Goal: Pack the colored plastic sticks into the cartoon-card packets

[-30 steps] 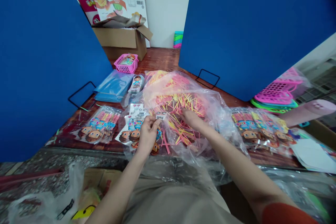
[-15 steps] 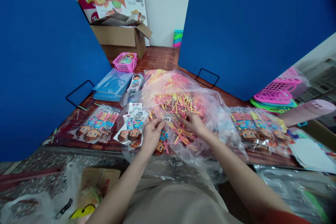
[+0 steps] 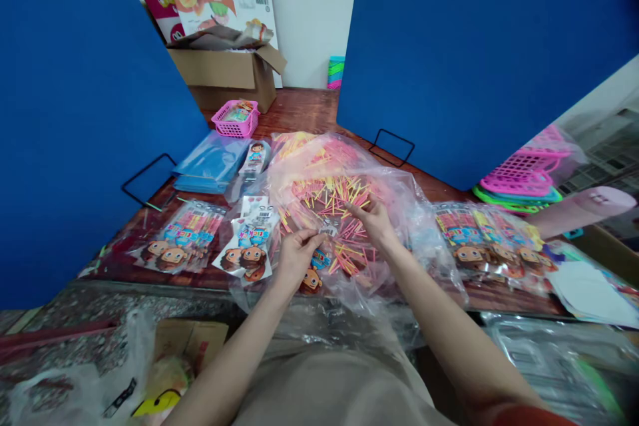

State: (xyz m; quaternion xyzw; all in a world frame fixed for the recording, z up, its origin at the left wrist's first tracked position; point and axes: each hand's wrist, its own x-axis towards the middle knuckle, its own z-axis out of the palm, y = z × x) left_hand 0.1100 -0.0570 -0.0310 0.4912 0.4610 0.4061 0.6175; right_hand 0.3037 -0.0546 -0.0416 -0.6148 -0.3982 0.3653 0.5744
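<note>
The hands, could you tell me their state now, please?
Left hand: closed, pinching a printed packet.
Right hand: at the sticks; grip cannot be told.

sticks [image 3: 332, 194] by right hand [image 3: 377, 219]: pink, yellow | packet [image 3: 314, 274] at left hand [image 3: 294, 259]: blue-and-brown print | tabletop [image 3: 305, 106] beyond hands: streaked reddish brown

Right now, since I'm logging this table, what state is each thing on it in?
Pink and yellow sticks: loose, jumbled
Left hand: pinching printed packet
Right hand: at the sticks; grip unclear
Clear plastic bag: open, crumpled
Cardboard box: flaps open
Pink basket near box: upright, holding packets
Baskets, right: stacked
Blue plastic sheets: stacked flat
Stick-filled packets, left and right: lying flat
</note>
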